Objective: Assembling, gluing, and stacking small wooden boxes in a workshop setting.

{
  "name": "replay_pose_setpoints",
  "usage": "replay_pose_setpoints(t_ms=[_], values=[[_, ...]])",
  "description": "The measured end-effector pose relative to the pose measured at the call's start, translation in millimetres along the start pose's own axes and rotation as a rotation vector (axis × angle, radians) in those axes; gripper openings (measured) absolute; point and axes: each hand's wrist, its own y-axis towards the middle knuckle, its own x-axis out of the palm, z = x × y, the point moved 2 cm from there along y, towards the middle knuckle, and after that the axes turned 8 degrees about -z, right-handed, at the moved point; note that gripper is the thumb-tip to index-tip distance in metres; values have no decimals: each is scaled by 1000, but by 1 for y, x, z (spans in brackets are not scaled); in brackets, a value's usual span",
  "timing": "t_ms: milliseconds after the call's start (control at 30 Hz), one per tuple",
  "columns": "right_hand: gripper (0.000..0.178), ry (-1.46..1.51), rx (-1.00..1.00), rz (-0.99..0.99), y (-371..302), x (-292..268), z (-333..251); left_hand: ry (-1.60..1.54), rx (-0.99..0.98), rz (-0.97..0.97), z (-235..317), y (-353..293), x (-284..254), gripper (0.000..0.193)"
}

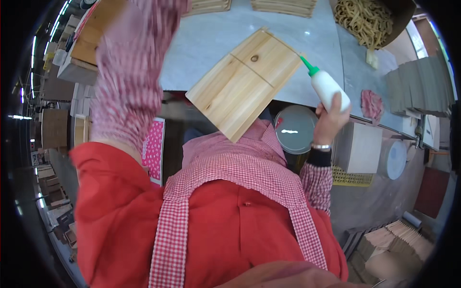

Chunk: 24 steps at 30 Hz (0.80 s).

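My right hand [331,122] is wrapped round a white squeeze bottle [327,89] with a green pointed nozzle. The nozzle tip is at the right edge of a light wooden board [247,79], near its far right corner. A dark groove crosses the board, and a knot shows in its far part. The board lies partly on the pale tabletop [192,67], its near end jutting over the edge toward my apron. My left arm, in a checked sleeve [132,72], reaches up past the top of the picture, and the hand itself is out of sight.
Stacked wooden pieces [283,6] lie at the table's far side. A box of curled wooden loops [363,21] stands far right, near a pink cloth [372,105] and a stack of grey boards [420,86]. Below the table edge is a round lidded bucket [301,129].
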Motion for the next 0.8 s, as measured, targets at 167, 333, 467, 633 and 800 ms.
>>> replay_pose_setpoints(t_ms=[167, 333, 467, 633, 800], values=[[36, -172, 68, -267, 15, 46, 38, 9, -243, 1007, -117, -271, 28, 17], [51, -395, -63, -372, 17, 86, 81, -296, -607, 1345, -159, -397, 96, 16], [54, -553, -211, -390, 4, 120, 86, -680, -616, 1206, -175, -395, 112, 32], [50, -658, -265, -420, -2, 121, 70, -852, -528, 1014, -187, -372, 118, 52], [45, -762, -304, -455, -11, 78, 32, -950, -452, 857, -205, -364, 116, 53]])
